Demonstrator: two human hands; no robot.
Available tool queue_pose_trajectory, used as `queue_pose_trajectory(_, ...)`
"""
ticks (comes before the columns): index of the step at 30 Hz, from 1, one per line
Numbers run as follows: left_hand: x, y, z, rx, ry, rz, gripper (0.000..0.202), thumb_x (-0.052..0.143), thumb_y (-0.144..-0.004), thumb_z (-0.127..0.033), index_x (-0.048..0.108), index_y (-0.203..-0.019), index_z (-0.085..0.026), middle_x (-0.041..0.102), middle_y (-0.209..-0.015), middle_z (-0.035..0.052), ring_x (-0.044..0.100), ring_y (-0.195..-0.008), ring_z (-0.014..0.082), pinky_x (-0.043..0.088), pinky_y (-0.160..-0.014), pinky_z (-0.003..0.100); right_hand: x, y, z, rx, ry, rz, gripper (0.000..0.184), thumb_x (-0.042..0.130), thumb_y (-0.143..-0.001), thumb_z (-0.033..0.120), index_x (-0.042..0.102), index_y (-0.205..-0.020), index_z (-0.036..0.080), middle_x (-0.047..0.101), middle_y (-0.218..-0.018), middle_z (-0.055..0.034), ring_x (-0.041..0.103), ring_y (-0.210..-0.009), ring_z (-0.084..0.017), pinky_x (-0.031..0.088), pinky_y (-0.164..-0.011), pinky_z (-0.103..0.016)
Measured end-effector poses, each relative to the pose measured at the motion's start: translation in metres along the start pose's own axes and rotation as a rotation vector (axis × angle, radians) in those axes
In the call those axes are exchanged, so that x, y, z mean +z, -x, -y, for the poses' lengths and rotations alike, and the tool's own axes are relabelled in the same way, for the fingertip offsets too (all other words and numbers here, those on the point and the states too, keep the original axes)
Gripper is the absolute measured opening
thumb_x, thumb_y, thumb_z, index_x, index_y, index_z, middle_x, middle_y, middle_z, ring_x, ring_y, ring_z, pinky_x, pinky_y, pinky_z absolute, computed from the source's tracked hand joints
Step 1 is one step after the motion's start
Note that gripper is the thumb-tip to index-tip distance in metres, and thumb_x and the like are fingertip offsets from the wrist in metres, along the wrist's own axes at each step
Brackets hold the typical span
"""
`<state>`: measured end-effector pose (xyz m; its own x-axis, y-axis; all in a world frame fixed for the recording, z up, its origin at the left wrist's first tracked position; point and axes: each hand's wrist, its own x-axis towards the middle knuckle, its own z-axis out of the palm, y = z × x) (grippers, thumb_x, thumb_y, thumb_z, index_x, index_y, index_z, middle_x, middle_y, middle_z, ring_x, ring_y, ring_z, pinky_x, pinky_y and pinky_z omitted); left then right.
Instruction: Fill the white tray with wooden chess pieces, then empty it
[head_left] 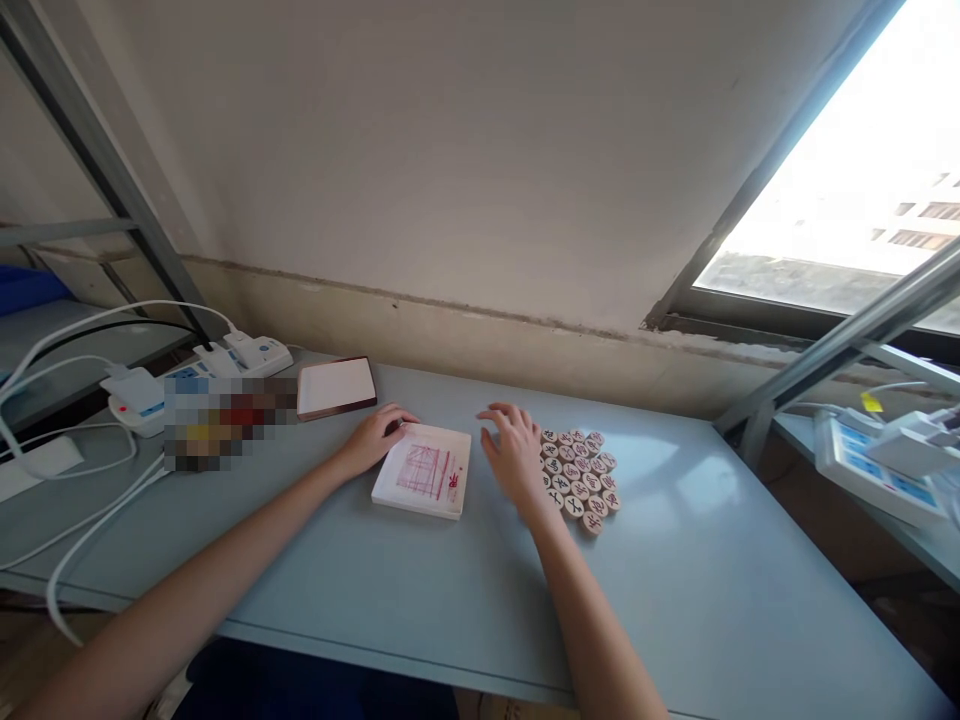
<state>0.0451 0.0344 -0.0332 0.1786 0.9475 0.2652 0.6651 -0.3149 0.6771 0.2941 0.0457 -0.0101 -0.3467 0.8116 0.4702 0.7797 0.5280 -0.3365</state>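
Note:
A shallow white square box (422,472), with a red printed grid and red characters on its face, lies flat on the desk in front of me. My left hand (377,438) is at its far left corner, fingers curled against the edge. Just right of the box, my right hand (514,452) hovers with its fingers apart and nothing in them. Beside that hand, a cluster of round wooden Chinese chess pieces (581,475) lies packed together, marked in red and black characters. The hand and wrist hide the cluster's left side.
An open box lid (335,386) with a dark rim lies at the back left. Power strips (262,354) with white cables (71,480) crowd the left end. Another power strip (877,470) is at the right, past a metal post (840,355). A wall backs the grey desk (697,590).

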Motion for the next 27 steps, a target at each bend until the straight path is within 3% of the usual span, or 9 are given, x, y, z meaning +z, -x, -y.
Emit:
queue_pose_trajectory(4, 0.002, 0.000, -0.001, 0.016, -0.008, 0.004, 0.027, 0.040, -0.085, -0.030, 0.063, -0.093, -0.019, 0.059, -0.094, 0.0042, 0.055, -0.093, 0.0184, 0.041, -0.086, 0.033, 0.011, 0.007, 0.038, -0.201, -0.113, 0.263, 0.028, 0.050, -0.084, 0.016, 0.056, -0.112, 0.018, 0.057, -0.112, -0.0093, 0.049, -0.104, -0.021, 0.038, -0.087, -0.035)
queue_pose_trajectory(10, 0.001, 0.001, -0.003, 0.013, -0.056, 0.017, 0.026, 0.040, -0.086, -0.030, 0.062, -0.095, -0.020, 0.059, -0.096, 0.0037, 0.055, -0.094, 0.0183, 0.040, -0.086, 0.033, 0.017, 0.016, 0.055, -0.190, -0.066, 0.465, 0.047, 0.060, -0.079, 0.016, 0.048, -0.125, 0.014, 0.053, -0.118, -0.0128, 0.047, -0.109, -0.025, 0.037, -0.092, -0.038)
queue_pose_trajectory(14, 0.001, 0.001, -0.004, 0.015, -0.080, 0.016, 0.026, 0.040, -0.086, -0.030, 0.062, -0.095, -0.021, 0.059, -0.096, 0.0032, 0.055, -0.094, 0.0185, 0.040, -0.086, 0.032, 0.009, 0.018, 0.054, -0.213, -0.037, 0.505, 0.050, 0.056, -0.079, 0.015, 0.046, -0.128, 0.016, 0.053, -0.112, -0.0122, 0.048, -0.103, -0.025, 0.037, -0.088, -0.039)
queue_pose_trajectory(19, 0.001, 0.001, -0.003, 0.029, -0.091, 0.029, 0.028, 0.038, -0.087, -0.033, 0.062, -0.094, -0.020, 0.059, -0.096, 0.0034, 0.055, -0.094, 0.0183, 0.040, -0.086, 0.032, 0.008, 0.019, 0.052, -0.224, -0.055, 0.496, 0.029, 0.055, -0.078, 0.013, 0.059, -0.106, 0.017, 0.053, -0.105, -0.0091, 0.045, -0.101, -0.024, 0.036, -0.083, -0.036)
queue_pose_trajectory(24, 0.001, 0.001, -0.001, 0.038, -0.107, 0.030, 0.028, 0.038, -0.087, -0.032, 0.062, -0.094, -0.020, 0.059, -0.097, 0.0035, 0.055, -0.094, 0.0182, 0.041, -0.086, 0.032, 0.008, 0.018, 0.052, -0.226, -0.137, 0.417, 0.024, 0.053, -0.075, 0.007, 0.056, -0.095, 0.020, 0.050, -0.110, -0.0071, 0.042, -0.103, -0.022, 0.035, -0.082, -0.033)
queue_pose_trajectory(27, 0.000, 0.001, -0.002, 0.045, -0.107, 0.024, 0.029, 0.037, -0.087, -0.033, 0.062, -0.094, -0.020, 0.059, -0.096, 0.0040, 0.055, -0.094, 0.0185, 0.041, -0.086, 0.032, 0.008, 0.018, 0.052, -0.238, -0.181, 0.447, 0.021, 0.052, -0.075, 0.006, 0.053, -0.092, 0.019, 0.055, -0.101, -0.0059, 0.047, -0.097, -0.020, 0.035, -0.082, -0.032)
